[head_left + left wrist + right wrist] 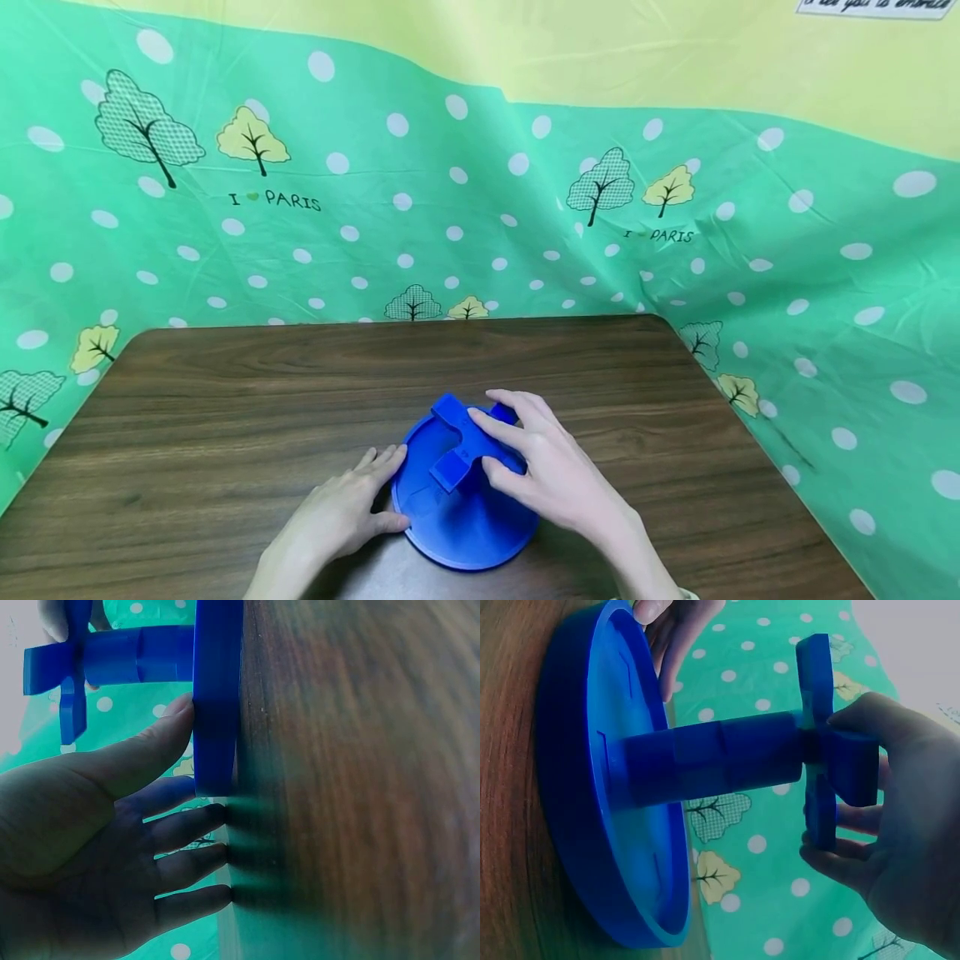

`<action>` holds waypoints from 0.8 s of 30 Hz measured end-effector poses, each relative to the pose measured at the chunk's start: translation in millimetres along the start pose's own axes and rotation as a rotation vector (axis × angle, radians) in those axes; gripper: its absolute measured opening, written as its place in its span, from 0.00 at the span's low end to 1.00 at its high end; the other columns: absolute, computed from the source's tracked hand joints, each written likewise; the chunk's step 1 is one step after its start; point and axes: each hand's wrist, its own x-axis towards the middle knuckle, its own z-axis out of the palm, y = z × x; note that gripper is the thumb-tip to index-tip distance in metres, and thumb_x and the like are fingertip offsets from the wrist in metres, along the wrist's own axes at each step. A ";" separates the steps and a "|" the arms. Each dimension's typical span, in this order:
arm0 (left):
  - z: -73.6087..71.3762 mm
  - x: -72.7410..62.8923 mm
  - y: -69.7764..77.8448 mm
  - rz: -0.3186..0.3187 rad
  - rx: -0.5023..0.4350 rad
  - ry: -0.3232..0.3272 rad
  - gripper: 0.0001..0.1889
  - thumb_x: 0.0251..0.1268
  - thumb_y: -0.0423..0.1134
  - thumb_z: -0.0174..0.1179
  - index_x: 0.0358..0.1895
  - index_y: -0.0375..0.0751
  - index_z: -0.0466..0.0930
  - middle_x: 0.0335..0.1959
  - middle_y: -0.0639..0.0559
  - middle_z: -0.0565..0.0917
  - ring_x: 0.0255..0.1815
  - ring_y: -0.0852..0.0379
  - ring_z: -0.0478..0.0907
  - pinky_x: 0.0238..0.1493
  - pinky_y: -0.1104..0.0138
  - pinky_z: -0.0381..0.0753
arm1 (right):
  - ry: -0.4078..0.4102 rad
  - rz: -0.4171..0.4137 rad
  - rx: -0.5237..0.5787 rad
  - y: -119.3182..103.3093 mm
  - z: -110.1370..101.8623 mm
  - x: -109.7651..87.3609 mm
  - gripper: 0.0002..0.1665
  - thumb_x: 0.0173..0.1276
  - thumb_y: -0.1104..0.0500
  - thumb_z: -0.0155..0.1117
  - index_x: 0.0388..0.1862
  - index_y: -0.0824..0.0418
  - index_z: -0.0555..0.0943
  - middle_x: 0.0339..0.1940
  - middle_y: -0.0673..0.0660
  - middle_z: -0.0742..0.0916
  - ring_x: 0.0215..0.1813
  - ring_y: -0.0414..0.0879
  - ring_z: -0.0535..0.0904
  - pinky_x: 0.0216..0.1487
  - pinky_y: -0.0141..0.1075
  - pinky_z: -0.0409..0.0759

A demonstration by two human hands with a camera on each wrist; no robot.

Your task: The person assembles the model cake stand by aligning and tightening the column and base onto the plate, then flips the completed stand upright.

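A blue round base (465, 542) with a raised rim lies flat on the table. From its middle rises a thick blue post (712, 754), topped by a blue cross-shaped piece (471, 439) with short, wide arms. My right hand (551, 462) grips this cross from the right, thumb and fingers bent around its arms. At the left rim of the base, my left hand (348, 504) is spread, its thumb and index fingertip touching the edge. In the left wrist view, the other fingers of that hand reach straight down to the tabletop.
The dark wood-grain table (262, 400) has rounded far corners. Behind it and along its right side hangs a green and yellow cloth (480, 208) printed with white dots and trees.
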 end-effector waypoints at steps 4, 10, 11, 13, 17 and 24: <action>-0.4 0.4 -0.3 -0.003 0.002 -0.003 0.46 0.58 0.57 0.73 0.79 0.51 0.65 0.80 0.46 0.67 0.81 0.35 0.62 0.66 0.24 0.63 | -0.008 0.027 -0.019 -0.8 -1.0 0.4 0.30 0.74 0.39 0.62 0.73 0.40 0.76 0.75 0.48 0.75 0.76 0.46 0.68 0.70 0.48 0.80; -0.1 -1.1 -0.7 0.008 0.004 0.009 0.46 0.57 0.57 0.73 0.79 0.50 0.65 0.80 0.46 0.68 0.81 0.35 0.63 0.65 0.23 0.64 | -0.014 0.046 -0.035 3.1 -6.9 -2.5 0.28 0.76 0.38 0.61 0.71 0.39 0.77 0.70 0.50 0.78 0.72 0.46 0.70 0.66 0.47 0.82; 0.0 -1.3 -0.7 0.010 0.004 0.010 0.46 0.57 0.57 0.73 0.79 0.50 0.65 0.80 0.46 0.68 0.81 0.35 0.63 0.65 0.23 0.64 | -0.014 0.049 -0.036 3.9 -7.8 -3.2 0.27 0.76 0.39 0.61 0.71 0.39 0.78 0.69 0.49 0.79 0.71 0.45 0.70 0.65 0.46 0.82; 0.1 -1.4 -0.7 0.012 0.004 0.012 0.46 0.57 0.57 0.73 0.79 0.50 0.65 0.80 0.46 0.68 0.81 0.35 0.63 0.65 0.23 0.64 | -0.006 0.043 -0.041 5.8 -8.7 -4.3 0.25 0.76 0.41 0.63 0.69 0.40 0.79 0.66 0.48 0.80 0.68 0.44 0.71 0.62 0.44 0.83; -0.2 -0.8 -0.5 0.010 0.006 0.009 0.46 0.57 0.57 0.73 0.79 0.51 0.65 0.80 0.46 0.68 0.81 0.35 0.63 0.65 0.23 0.64 | 0.024 0.020 -0.057 8.7 -8.4 -5.5 0.22 0.76 0.46 0.64 0.67 0.42 0.82 0.59 0.45 0.81 0.62 0.41 0.72 0.55 0.38 0.81; -0.3 0.1 -0.2 0.004 0.006 0.001 0.46 0.58 0.57 0.73 0.79 0.51 0.65 0.80 0.46 0.68 0.81 0.35 0.62 0.67 0.24 0.64 | 0.032 0.026 -0.038 9.8 -8.8 -6.0 0.20 0.74 0.45 0.66 0.61 0.46 0.86 0.47 0.42 0.84 0.51 0.35 0.75 0.47 0.31 0.80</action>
